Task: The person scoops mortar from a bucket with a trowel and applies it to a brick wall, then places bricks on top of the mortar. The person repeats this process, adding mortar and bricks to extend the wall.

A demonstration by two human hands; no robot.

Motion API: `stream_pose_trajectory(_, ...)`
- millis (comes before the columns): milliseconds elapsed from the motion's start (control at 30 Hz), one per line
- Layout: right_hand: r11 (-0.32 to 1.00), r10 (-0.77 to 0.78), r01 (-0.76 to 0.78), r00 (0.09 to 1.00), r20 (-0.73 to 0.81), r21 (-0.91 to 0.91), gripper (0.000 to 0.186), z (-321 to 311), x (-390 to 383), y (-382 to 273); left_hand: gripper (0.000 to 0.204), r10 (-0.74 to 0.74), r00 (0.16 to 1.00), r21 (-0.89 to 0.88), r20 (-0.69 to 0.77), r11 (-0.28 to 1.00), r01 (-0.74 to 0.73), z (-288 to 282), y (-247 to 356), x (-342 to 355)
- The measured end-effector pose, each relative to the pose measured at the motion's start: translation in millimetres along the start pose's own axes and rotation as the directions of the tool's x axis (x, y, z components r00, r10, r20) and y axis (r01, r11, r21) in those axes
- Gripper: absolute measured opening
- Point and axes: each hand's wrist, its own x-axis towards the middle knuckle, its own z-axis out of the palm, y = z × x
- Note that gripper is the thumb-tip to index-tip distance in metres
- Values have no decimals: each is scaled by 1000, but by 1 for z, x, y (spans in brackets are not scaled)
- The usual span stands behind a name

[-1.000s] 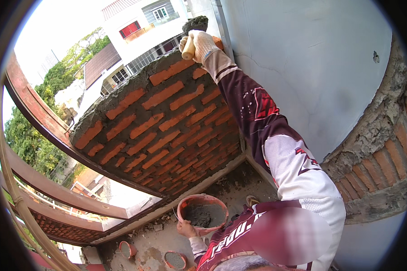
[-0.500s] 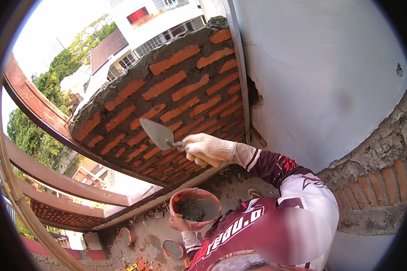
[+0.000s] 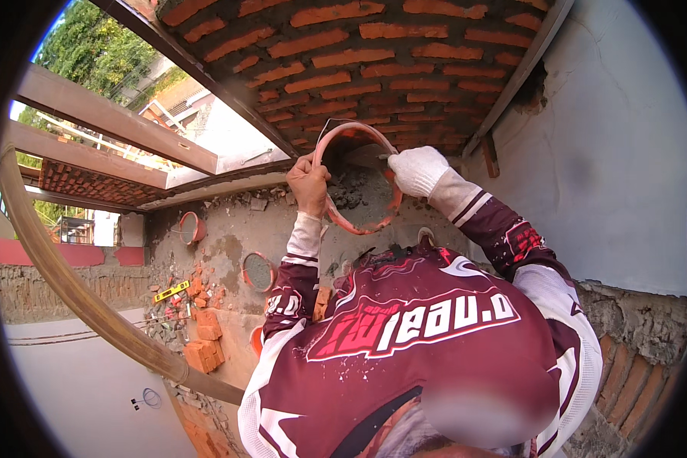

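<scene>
My left hand, bare, grips the left rim of a round orange pan held up in front of the brick wall. Grey mortar lies inside the pan. My right hand, in a white glove, is closed at the pan's right rim and reaches into it. A pale grey bit of the trowel blade shows beside the glove; the handle is hidden in the fist. Both arms wear maroon sleeves.
A grey plastered wall stands at the right. Wooden beams and a curved pole cross the left. Below lie two more pans, a yellow level and loose bricks.
My right hand came down from the top of the wall with the trowel and into the pan. My left hand raised the pan toward the wall.
</scene>
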Motion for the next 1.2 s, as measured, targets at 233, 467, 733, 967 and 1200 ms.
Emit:
stream_pose_trajectory(233, 908, -266, 119, 905, 333, 402, 38, 27, -16, 13, 14, 8, 998, -5, 65, 1000, -7, 20, 4, 5)
stream_pose_trajectory(467, 549, -332, -247, 812, 480, 798, 35, 9, -50, 49, 19, -134, 991, -72, -31, 989, 131, 0, -21, -2)
stream_pose_trajectory(733, 346, -40, -90, 993, 110, 934, 32, -123, -70, 100, 24, -162, 962, -132, -218, 982, 136, -28, -34, -22)
stream_pose_trajectory(967, 37, 289, 539, 801, -525, 842, 26, -277, -55, 164, 14, -107, 926, -19, -363, 994, 108, -73, -60, -36)
stream_pose_trajectory(1200, -735, 576, 678, 639, -509, 18, 17, -337, 47, 237, 10, -127, 860, 40, -494, 985, 169, -114, -55, -66)
